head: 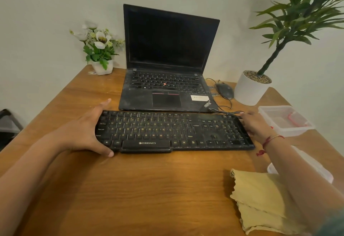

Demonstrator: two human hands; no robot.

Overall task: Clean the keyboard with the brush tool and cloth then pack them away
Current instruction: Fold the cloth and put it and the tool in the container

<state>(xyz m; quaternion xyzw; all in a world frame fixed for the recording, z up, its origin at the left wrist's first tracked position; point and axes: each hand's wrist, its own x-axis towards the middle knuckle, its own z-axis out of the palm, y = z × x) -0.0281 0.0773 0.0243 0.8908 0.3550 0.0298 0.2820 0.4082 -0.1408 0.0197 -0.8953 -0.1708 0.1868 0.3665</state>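
Keyboard (167, 131) lies flat at centre of bench (149, 189), with the laptop (167, 59) at 12 o'clock. Left hand (87, 129) spans its 9 o'clock end, thumb on near edge, fingers on far edge. Right hand (256, 126) clasps the 3 o'clock end. Judged: light, stiff plastic slab with a cable trailing; hold by the ends, not the keys. Cloth (260, 198) at 5 o'clock, soft, folded.

Wooden bench (149, 189), black keyboard (167, 131) lying across the middle. Just behind it, an open laptop (165, 90). Behind its right end, a mouse (224, 90) and a white plant pot (249, 90). Behind its left end, a flower pot (102, 67). Right of it, a clear box (284, 122). In front of its right end, a yellow cloth (260, 204).
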